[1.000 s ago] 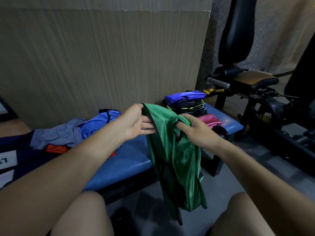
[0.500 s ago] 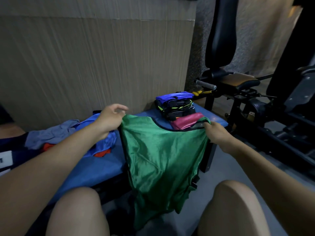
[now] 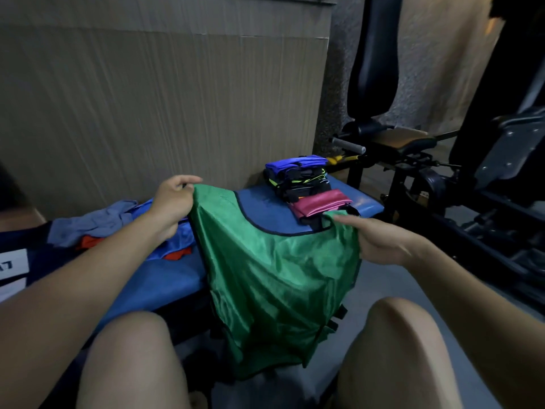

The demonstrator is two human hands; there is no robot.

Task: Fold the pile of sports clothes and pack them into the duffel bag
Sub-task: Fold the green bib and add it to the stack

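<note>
A green mesh vest [image 3: 274, 276] with dark trim hangs spread out between my hands, its lower part draped over the front edge of the blue bench [image 3: 165, 278]. My left hand [image 3: 174, 202] grips its left shoulder strap. My right hand [image 3: 380, 240] grips the right strap. A stack of folded clothes [image 3: 298, 178], blue on top and dark below, with a folded pink piece [image 3: 321, 203] beside it, sits at the bench's right end. A loose pile [image 3: 124, 222] of grey, blue and orange clothes lies behind my left forearm. No duffel bag is identifiable.
A wood-panelled wall [image 3: 165, 107] stands right behind the bench. A black gym machine [image 3: 413, 149] with a padded seat and handles fills the right side. My bare knees [image 3: 401, 326] are in the foreground over a grey floor.
The vest was bunched between my hands held close together; my hands have moved apart and it now hangs flat and wide.
</note>
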